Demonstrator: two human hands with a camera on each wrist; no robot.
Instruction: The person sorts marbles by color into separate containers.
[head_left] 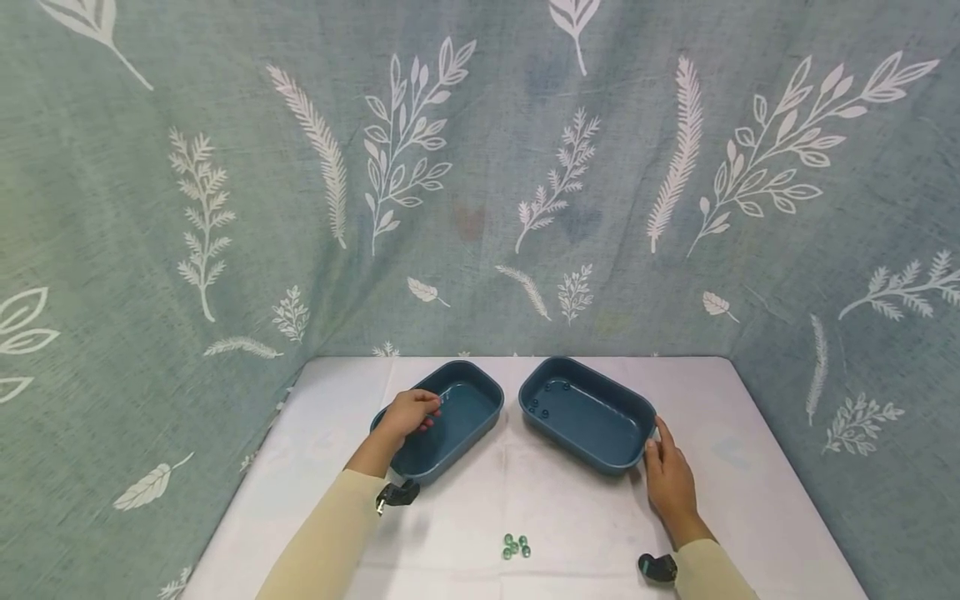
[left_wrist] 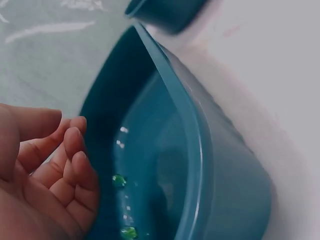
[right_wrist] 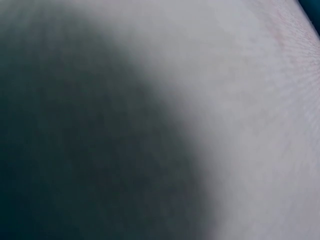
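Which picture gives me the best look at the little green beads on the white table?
The head view: it shows five green beads clustered together, with nothing covering them. The left wrist view doesn't show these, only two others inside a blue tray. The right wrist view is mostly blur and shows none.

The left sleeve [head_left: 322, 542], at the bottom left of centre, is plain pale cream and reaches the wrist, where a small black camera [head_left: 397, 493] with rounded edges and a tiny bright fleck at its lower left end is worn beside the bare left hand [head_left: 411, 412]. Toward the lower right of the frame, the right sleeve [head_left: 712, 571] matches in cream, with another rounded, glossy black camera by the bare right hand [head_left: 670, 475].
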